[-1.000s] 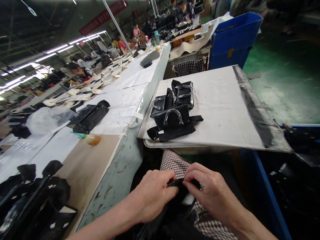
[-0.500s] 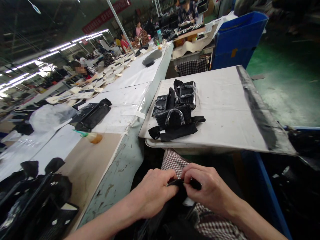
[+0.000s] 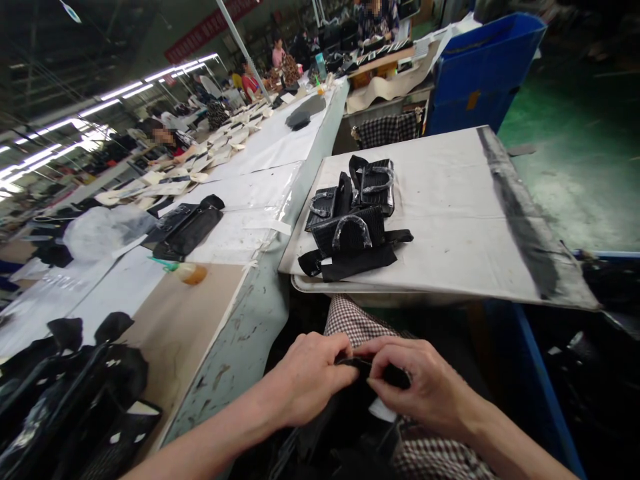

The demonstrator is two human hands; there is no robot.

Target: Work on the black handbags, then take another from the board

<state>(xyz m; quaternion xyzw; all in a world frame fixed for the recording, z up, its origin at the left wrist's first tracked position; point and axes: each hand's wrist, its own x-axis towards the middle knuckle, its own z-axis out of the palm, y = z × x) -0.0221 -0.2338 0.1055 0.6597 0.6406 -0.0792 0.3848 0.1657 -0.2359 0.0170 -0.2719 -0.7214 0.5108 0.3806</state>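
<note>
At nine o'clock from your hands sits a pile of black bags. Your left hand pinches the rim of the black piece, which hangs low between both hands. At twelve o'clock, black handbags rest unmoved on the white board. Your right hand seems to pinch the piece too, at a spot too dark to read; one finger has just stretched leftward, suggesting the rim work is still underway.
</note>
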